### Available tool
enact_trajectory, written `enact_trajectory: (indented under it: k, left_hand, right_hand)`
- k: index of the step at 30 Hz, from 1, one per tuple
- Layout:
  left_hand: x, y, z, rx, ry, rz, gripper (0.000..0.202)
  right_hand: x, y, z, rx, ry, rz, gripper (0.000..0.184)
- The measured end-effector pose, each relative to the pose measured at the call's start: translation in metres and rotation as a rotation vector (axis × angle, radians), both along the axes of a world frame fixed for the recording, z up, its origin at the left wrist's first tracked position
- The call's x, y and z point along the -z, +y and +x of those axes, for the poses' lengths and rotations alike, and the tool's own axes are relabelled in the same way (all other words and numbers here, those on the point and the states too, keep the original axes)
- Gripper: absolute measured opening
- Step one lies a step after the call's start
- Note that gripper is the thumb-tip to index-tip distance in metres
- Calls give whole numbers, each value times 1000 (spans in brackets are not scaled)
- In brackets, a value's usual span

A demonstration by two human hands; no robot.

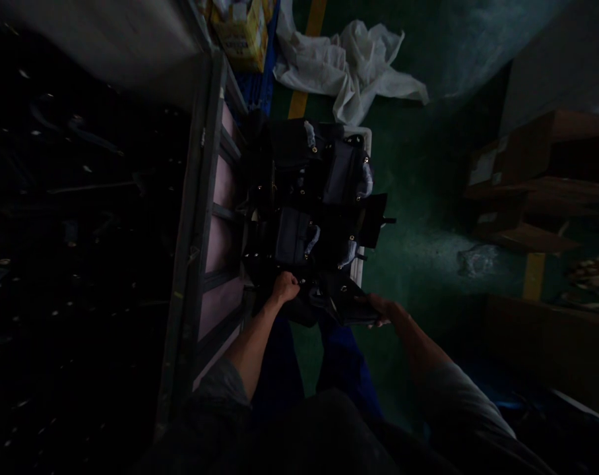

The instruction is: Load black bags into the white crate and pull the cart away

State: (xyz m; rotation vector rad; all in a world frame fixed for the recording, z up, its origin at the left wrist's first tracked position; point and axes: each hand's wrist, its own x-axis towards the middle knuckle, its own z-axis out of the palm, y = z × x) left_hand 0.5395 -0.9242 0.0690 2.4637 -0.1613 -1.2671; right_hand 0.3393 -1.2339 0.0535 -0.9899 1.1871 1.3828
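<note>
Several black bags with gold-coloured metal fittings and plastic-wrapped handles are packed in a white crate (359, 272), whose rim shows on the right side. Closest to my body, a black bag (346, 300) lies across the near end of the pile. My right hand (381, 310) is closed around the right edge of this bag. Curled fingers on my left hand (285, 287) grip dark material at the bag's left; in this dim light its exact part is hard to make out. Just beyond my left hand sits another black bag (292, 236) with its wrapped handle.
Along the left runs a metal-framed bin or table (190, 251) heaped with dark items. A crumpled white sheet (351, 63) lies on the green floor beyond the crate, near a yellow box (243, 36). Open cardboard boxes (532, 155) stand at right.
</note>
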Motion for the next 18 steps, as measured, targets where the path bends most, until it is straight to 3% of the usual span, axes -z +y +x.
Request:
enact_trajectory:
  k: [3,6,9,12,14,16,18]
  left_hand:
    - [14,-9,3,-4,0,-16,13]
    - [31,-26,1,4,8,-44,14]
    - [46,-45,1,13,14,-43,15]
    - [48,-53,-2,6,-13,-8,24]
    - [39,-49,-17,-4,-50,17,47]
    - [27,-37,-46,33,-113,20,93]
    - [19,-21,-83,167,-210,10,135]
  right_hand:
    - [-2,-27,21,-51,99,53,50]
    - [7,-40,42,-81,182,-16,52]
    - [27,-29,65,-94,225,-185,48]
    - [45,-8,76,-52,187,-271,41]
    - [51,3,73,-4,139,-304,40]
    - [52,11,63,52,93,-351,42]
    - [48,17,50,94,66,-405,48]
